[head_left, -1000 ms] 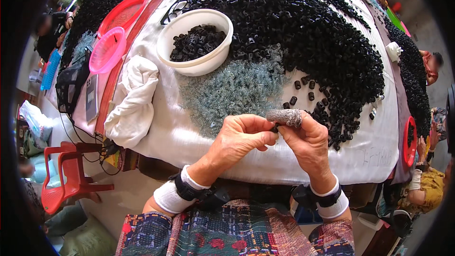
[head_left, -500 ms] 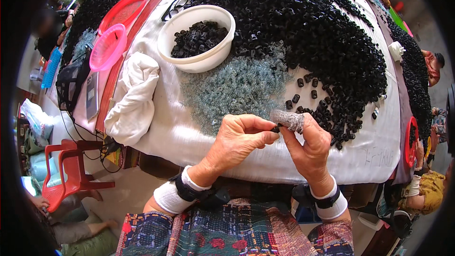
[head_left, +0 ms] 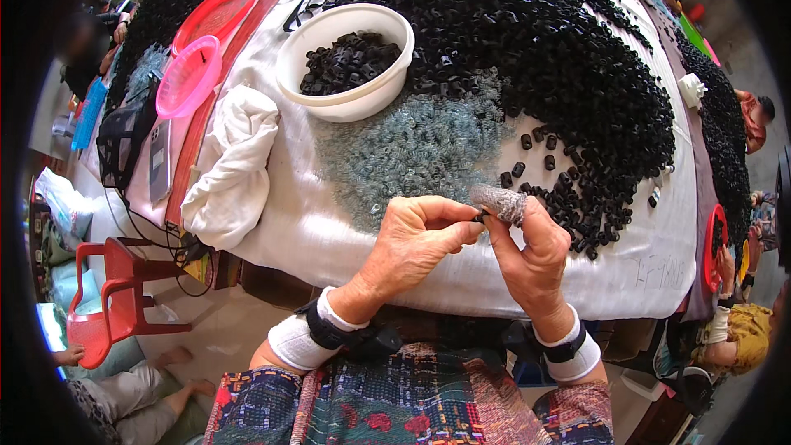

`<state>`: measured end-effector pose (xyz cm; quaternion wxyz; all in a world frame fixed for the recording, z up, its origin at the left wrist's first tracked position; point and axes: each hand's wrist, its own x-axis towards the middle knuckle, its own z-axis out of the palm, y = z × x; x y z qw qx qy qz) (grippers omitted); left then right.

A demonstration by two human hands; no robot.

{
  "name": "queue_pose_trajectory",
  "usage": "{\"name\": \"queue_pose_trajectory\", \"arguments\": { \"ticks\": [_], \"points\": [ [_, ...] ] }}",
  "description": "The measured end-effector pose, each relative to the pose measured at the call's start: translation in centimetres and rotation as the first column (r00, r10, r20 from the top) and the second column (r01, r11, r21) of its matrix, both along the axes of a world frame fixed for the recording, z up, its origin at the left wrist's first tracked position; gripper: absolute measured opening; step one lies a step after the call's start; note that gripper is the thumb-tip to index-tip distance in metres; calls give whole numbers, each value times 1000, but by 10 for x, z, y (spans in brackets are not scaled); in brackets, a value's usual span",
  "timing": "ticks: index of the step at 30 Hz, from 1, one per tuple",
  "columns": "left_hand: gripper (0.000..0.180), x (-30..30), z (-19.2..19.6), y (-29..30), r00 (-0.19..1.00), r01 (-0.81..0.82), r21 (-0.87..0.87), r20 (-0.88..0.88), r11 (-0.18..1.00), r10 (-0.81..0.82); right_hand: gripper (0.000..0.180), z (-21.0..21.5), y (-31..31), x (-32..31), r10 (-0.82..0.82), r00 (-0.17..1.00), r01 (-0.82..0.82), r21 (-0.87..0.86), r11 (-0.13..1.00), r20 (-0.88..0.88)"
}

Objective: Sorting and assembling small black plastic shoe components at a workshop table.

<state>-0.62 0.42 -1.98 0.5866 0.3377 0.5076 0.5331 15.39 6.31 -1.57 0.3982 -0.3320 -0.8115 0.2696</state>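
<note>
My left hand and my right hand meet tip to tip above the near part of the table. Between their pinched fingertips is a small black piece, mostly covered by the fingers. A grey knitted sleeve wraps my right index finger. Just beyond my hands spreads a pile of small translucent blue-grey coil-like pieces. Several loose black cylindrical pieces lie past my right hand, along the edge of a large heap of the same black pieces.
A white bowl of black pieces stands behind the translucent pile. To its left lie a crumpled white cloth, a pink basket and a red tray. A red chair stands lower left. Other people sit around the tables.
Both my hands keep their pinch at almost the same place, the right shifted slightly left. The view has moved a little. At lower left, another person's legs have shifted.
</note>
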Motion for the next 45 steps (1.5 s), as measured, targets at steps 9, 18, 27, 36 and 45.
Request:
{"name": "queue_pose_trajectory", "arguments": {
  "ticks": [9,18,27,36,45],
  "points": [
    [18,2,-1,-2,1000,-8,2,-8,1000,8,30,6,-3,-2,33,999,-34,56,998,10],
    [14,-6,-3,5,982,20,-100,188,995,-1,43,12,-5,-5,72,997,-75,-109,991,-26],
    [12,-6,-5,4,941,79,-74,335,994,-50,51,-1,-11,-9,94,995,-95,40,995,18],
    [21,-2,-2,5,945,93,-101,323,991,-56,40,2,-4,-2,67,992,-82,144,986,109],
    [18,-5,-6,9,970,133,-120,220,984,-104,36,4,-1,1,97,977,-131,175,976,188]
  ]
}}
